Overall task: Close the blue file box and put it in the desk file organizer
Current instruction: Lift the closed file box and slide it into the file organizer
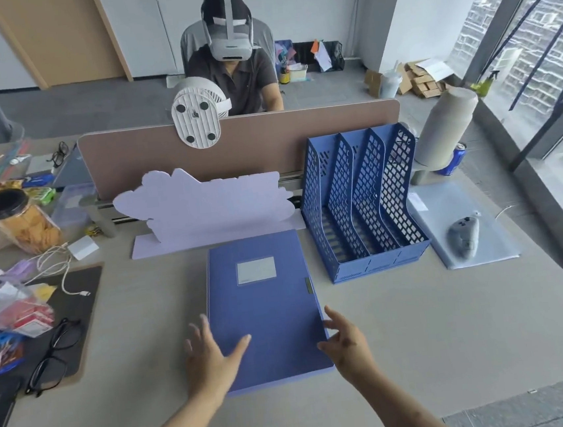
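The blue file box (264, 304) lies flat on the desk in front of me, lid down, a white label on top and a small clasp on its right edge. My left hand (209, 352) is spread open at the box's near left edge, thumb resting on the lid. At the near right corner, my right hand (346, 343) has its fingers apart, fingertips touching the box's side. The blue desk file organizer (361, 202) stands just right of the box, with several empty mesh slots facing me.
A lilac cut-out board (204, 207) stands behind the box against the brown divider (243, 148). Glasses (53, 355), a dark pad, cables, packets and a snack jar (19, 221) crowd the left. A controller (464, 237) lies on a clear folder at right. A person sits opposite.
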Motion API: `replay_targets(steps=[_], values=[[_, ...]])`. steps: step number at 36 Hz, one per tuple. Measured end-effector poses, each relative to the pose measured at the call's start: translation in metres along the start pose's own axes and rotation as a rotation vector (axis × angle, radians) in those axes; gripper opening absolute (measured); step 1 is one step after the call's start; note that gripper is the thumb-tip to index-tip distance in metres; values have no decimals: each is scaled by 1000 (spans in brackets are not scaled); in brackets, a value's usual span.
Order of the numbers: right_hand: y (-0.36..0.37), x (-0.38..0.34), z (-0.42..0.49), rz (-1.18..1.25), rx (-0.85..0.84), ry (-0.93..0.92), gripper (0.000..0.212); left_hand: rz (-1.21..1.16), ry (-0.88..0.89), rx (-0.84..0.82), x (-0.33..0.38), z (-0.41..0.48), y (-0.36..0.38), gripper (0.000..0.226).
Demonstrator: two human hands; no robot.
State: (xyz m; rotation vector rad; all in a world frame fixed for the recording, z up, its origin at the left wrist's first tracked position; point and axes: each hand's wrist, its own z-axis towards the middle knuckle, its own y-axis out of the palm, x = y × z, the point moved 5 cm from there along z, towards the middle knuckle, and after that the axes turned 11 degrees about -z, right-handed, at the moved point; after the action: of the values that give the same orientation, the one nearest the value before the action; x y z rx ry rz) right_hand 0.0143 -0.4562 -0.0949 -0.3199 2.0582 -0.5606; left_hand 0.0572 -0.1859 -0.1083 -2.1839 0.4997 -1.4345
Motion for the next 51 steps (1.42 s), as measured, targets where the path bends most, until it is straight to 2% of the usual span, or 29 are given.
replay_targets(steps=[3, 6, 9, 15, 18, 23, 34, 41, 51], values=[[5, -5, 3, -49, 15, -25, 61, -169, -118, -21, -10, 13, -1, 116], [6, -8, 5, -106, 45, -31, 46, -227, -123, -51, -9, 14, 5, 111], [5, -9, 5, -190, 113, -80, 44, -282, -122, -45, -9, 14, 11, 110], [10, 0, 8, -57, 49, -68, 44, -296, -118, -31, -12, 14, 16, 115], [16, 12, 10, 66, 22, -46, 46, -296, -94, -46, -10, 11, 20, 119], [22, 23, 14, 78, 63, -45, 54, -275, -78, -55, -8, 6, 25, 130], [20, 21, 10, -172, 77, -52, 66, -257, -60, -48, -9, 8, 26, 130], [18, 19, 8, -257, 102, -91, 67, -254, -48, -45, -10, 9, 26, 128], [14, 5, 19, -423, 3, -116, 80, -200, -61, -50, -6, 13, 23, 131]])
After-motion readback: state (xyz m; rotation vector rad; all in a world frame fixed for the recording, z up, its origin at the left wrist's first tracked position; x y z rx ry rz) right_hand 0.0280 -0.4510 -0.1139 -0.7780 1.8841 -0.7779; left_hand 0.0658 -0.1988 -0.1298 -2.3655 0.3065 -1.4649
